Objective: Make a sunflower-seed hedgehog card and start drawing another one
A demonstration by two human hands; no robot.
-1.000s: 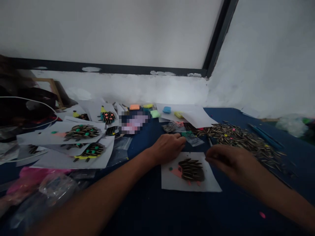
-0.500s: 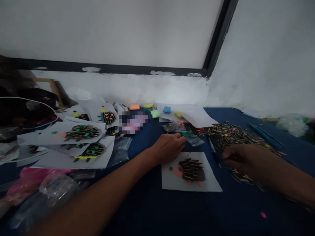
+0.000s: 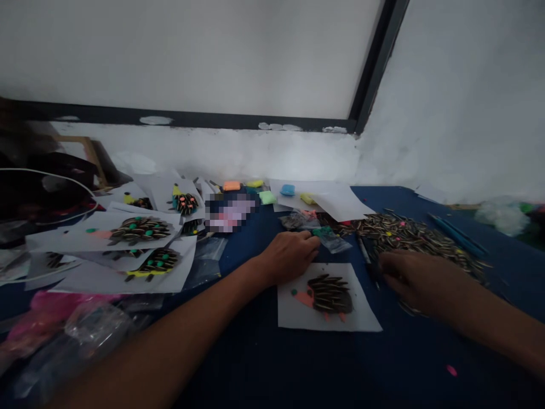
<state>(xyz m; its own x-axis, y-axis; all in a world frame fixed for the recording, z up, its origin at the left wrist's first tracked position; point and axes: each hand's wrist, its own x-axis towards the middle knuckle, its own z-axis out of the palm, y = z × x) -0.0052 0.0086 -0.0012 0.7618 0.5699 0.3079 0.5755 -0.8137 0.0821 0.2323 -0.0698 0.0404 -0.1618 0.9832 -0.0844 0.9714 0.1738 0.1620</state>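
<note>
White sheet (image 3: 289,319): laid flat on the blue bench (image 3: 238,363), between the two hands; judged light and thin, easily creased or slid, and best steadied by its bare margin near a corner.
Hedgehog figure (image 3: 330,296): carried on the middle of the sheet, with its snout pointed to the left; better moved by the paper beneath than gripped by itself.
Brown body (image 3: 348,303): seen bare along the right side of the figure; judged soft and clay-like, so easily dented by a firm thumb.
Set seeds (image 3: 327,289): lined up over the back with tips raised; judged stiff but shallowly held, so liable to be knocked loose if brushed across.
Pink snout (image 3: 303,297): small and soft-looking; judged easily smeared, so best left untouched.
Loose seeds (image 3: 419,236): heaped to the right of the sheet; each judged very light, hard and slippery, best pinched across its flat sides with the fingertips.
Left hand (image 3: 292,254): laid over the upper left corner of the sheet, fingers curled; how firmly the paper is pressed cannot be told.
Right hand (image 3: 409,278): placed at the near edge of the heap, apart from the left, fingers bent and blurred; whether a seed is pinched cannot be told.
</note>
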